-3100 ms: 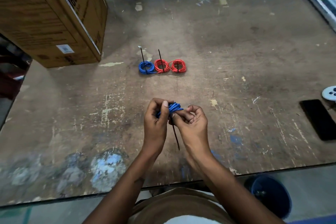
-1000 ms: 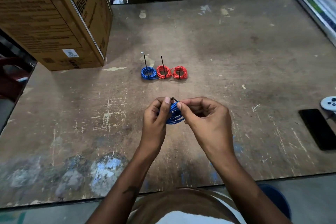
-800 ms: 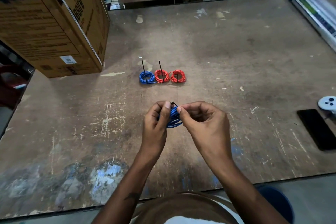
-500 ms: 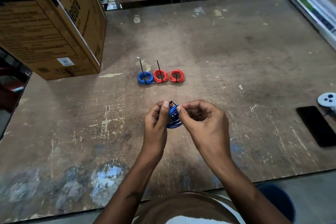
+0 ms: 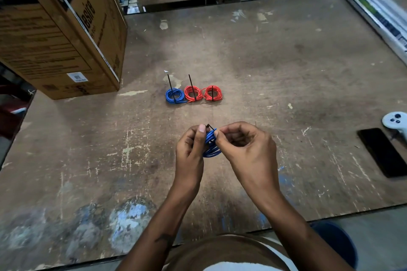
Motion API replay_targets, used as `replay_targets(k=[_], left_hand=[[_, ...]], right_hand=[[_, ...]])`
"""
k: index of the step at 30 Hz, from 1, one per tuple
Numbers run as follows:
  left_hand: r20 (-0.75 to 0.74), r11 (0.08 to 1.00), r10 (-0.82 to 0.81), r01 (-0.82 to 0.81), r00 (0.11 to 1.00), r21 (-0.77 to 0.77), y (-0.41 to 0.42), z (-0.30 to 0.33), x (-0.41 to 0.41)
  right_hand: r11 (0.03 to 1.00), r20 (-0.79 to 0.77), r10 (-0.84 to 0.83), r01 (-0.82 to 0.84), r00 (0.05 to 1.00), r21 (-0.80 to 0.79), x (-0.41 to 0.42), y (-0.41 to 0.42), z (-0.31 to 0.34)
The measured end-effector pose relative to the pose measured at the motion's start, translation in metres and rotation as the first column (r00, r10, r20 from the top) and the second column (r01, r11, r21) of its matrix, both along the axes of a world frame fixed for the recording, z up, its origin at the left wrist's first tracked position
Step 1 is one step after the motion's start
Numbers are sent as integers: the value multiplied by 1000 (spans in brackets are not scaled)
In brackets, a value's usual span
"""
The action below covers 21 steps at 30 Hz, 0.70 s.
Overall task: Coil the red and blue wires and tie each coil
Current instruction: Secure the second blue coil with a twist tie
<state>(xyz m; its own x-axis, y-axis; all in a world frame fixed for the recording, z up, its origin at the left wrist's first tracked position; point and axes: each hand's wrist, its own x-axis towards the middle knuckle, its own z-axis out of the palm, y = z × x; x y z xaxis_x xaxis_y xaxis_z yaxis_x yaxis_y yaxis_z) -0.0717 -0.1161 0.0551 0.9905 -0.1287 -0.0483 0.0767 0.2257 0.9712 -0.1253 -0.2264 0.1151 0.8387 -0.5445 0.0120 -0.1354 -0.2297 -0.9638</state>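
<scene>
On the bench (image 5: 286, 72), at frame centre, the blue coil (image 5: 211, 146) is pinched by both hands' fingers (image 5: 201, 130); the tie (image 5: 210, 126) should be pulled snug.

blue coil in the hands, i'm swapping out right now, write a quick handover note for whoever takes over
Left hand: grips the blue coil above the table.
Right hand: pinches the coil's top, where a black tie pokes out.
Done: three tied coils lie in a row mid-table, a blue one, a red one and another red one, each with a black tie across it.
Left: finish tying the held coil; whether its tie is closed cannot be told. Then set it by the row. No loose wire is in view.
</scene>
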Motion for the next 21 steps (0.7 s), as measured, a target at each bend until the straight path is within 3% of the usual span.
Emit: replay_targets(k=[21], left_hand=[[3, 1000, -10, 10, 1000, -11, 1, -7, 3]], right_hand=[[1000, 4, 5, -5, 1000, 3, 1, 1, -1]])
